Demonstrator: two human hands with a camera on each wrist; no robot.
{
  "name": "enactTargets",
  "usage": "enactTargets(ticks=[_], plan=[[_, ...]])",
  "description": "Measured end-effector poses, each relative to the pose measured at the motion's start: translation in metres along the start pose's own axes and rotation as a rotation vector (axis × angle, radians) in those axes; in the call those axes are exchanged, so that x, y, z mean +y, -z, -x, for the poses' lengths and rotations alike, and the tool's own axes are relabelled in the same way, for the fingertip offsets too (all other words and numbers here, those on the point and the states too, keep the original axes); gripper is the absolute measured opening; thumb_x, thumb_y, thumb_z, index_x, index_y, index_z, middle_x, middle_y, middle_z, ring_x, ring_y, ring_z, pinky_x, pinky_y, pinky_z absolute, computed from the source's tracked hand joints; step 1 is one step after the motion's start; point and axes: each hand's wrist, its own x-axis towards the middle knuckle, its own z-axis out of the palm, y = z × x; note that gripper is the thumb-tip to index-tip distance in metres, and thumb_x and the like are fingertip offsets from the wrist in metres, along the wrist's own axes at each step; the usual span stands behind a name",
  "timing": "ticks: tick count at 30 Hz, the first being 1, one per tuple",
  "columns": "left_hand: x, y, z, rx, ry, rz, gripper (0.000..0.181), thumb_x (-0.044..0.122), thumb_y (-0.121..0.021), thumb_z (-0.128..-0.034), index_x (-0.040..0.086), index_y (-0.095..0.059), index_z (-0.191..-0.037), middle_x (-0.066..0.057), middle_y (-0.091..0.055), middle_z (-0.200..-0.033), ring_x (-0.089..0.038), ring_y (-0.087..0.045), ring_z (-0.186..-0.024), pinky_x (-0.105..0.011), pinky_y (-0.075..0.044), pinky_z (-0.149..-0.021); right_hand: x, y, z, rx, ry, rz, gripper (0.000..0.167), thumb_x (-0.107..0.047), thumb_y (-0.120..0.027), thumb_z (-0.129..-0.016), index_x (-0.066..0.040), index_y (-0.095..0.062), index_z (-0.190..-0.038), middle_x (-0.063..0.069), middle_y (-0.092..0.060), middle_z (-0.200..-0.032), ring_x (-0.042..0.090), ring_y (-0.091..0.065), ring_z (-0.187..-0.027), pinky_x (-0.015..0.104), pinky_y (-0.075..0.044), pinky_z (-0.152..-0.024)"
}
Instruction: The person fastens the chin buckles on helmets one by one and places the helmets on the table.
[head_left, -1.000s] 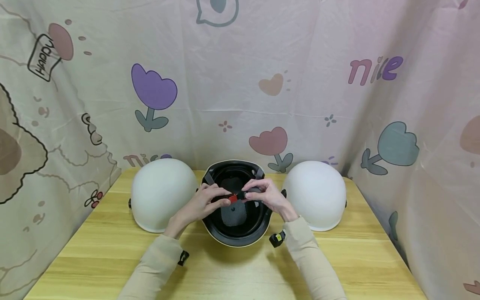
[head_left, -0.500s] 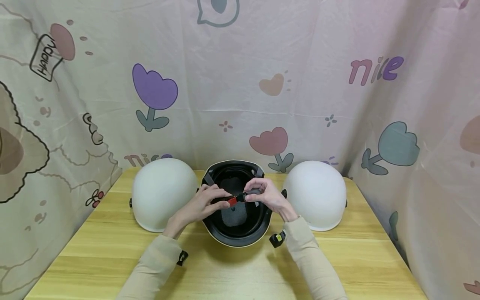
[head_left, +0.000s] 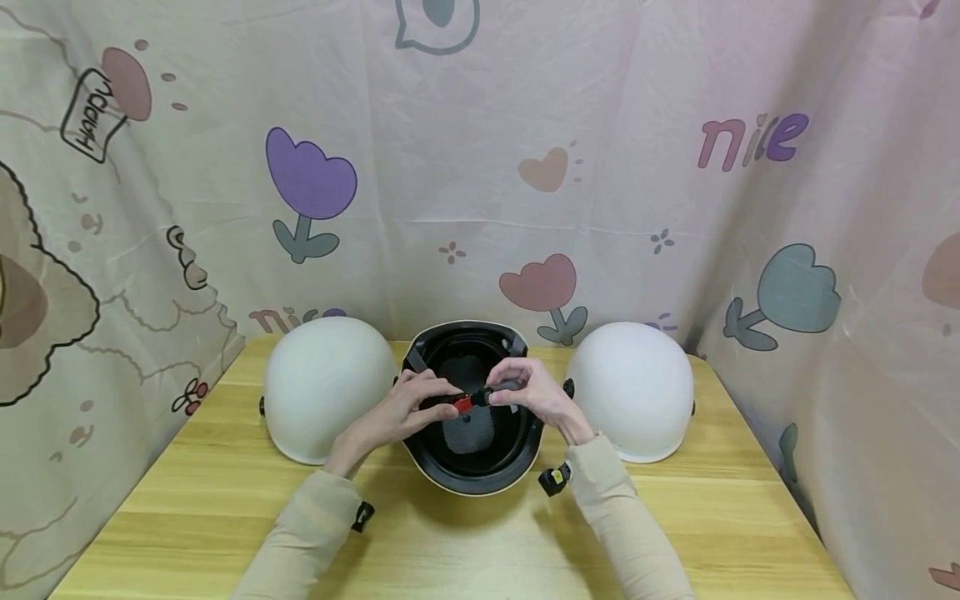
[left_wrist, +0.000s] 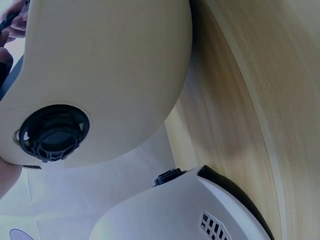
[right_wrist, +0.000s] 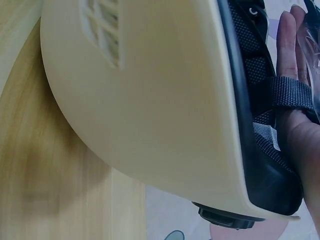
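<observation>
Pinched narrow, both hands had hold of the strap's join as I worked it from my distant seat; I had the left hand on the buckle's red end, thumb against it and fingers above, while the right hand nipped the dark strap at the black end. Against the view a second back, little differed; the buckle sat slightly lower and a touch farther left, and the upturned helmet lay practically where it had been.

I read the buckle's long axis as running roughly side to side, a little aslant, with its red end toward the left hand and its black end rising to the right hand; it sat in front of the helmet's dark opening in my head view, between the two hands. Both forearms came in from the near edge in beige sleeves and angled inward, the wrists bent over the helmet's sides; a white helmet on the left and another on the right flanked it, dome up on the wooden table; the buckle's latch was too small for me to make out.
</observation>
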Motion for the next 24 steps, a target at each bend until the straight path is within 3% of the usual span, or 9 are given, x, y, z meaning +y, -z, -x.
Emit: enactTargets(ticks=[4,10,13,18,21,24], plan=[[0.001,0.0,0.0,-0.002,-0.021,0.003,0.025,0.036,-0.066,-0.095,0.023,-0.074,-0.115,0.011,-0.065,-0.093,-0.005,-0.048,-0.089,-0.03,-0.028,-0.08,0.0,0.0,0.0,0.002,0.002,0.031,0.02,-0.007,-0.083,-0.081,-0.003,-0.069,-0.095,-0.012,-0.073,-0.085,0.002,-0.064,-0.078,0.018,-0.051,-0.069],[0.0,-0.007,-0.003,-0.053,0.001,0.021,0.023,0.033,-0.067,-0.0948,0.024,-0.074,-0.114,0.012,-0.067,-0.093,-0.004,-0.047,-0.091,-0.032,-0.03,-0.083,0.006,-0.004,0.0,-0.037,0.016,0.063,0.039,-0.013,-0.084,-0.082,0.014,-0.064,-0.101,-0.004,-0.075,-0.086,0.004,-0.065,-0.078,0.019,-0.052,-0.071],[-0.002,-0.013,-0.002,-0.054,0.017,0.021,0.021,0.031,-0.067,-0.0954,0.023,-0.074,-0.114,0.012,-0.068,-0.092,-0.004,-0.047,-0.089,-0.031,-0.03,-0.082,0.011,-0.006,0.002,-0.035,0.006,0.06,0.035,-0.006,-0.081,-0.084,0.017,-0.063,-0.104,-0.007,-0.075,-0.088,0.004,-0.066,-0.081,0.02,-0.053,-0.074],[-0.006,-0.016,0.001,-0.012,0.043,-0.005,0.02,0.025,-0.066,-0.0963,0.019,-0.073,-0.114,0.008,-0.068,-0.096,-0.008,-0.051,-0.093,-0.033,-0.032,-0.084,0.013,-0.006,0.002,0.014,0.002,0.089,0.025,-0.002,-0.076,-0.086,0.01,-0.066,-0.106,-0.011,-0.074,-0.092,0.004,-0.068,-0.086,0.02,-0.056,-0.08],[-0.009,-0.017,0.0,0.028,0.035,0.0,0.024,0.021,-0.065,-0.0974,0.014,-0.07,-0.12,0.0,-0.069,-0.109,-0.016,-0.057,-0.105,-0.039,-0.038,-0.092,0.011,-0.006,0.003,0.071,0.054,0.087,0.022,-0.001,-0.074,-0.089,0.009,-0.068,-0.107,0.002,-0.075,-0.102,0.004,-0.07,-0.092,0.02,-0.058,-0.083],[-0.012,-0.019,-0.001,0.106,0.008,0.025,0.03,0.017,-0.066,-0.0968,0.01,-0.065,-0.126,-0.007,-0.067,-0.126,-0.026,-0.057,-0.121,-0.052,-0.041,-0.106,0.011,-0.007,0.005,0.164,0.209,0.092,0.017,0.005,-0.07,-0.09,0.012,-0.067,-0.105,0.023,-0.07,-0.112,0.009,-0.07,-0.103,0.018,-0.057,-0.088]])
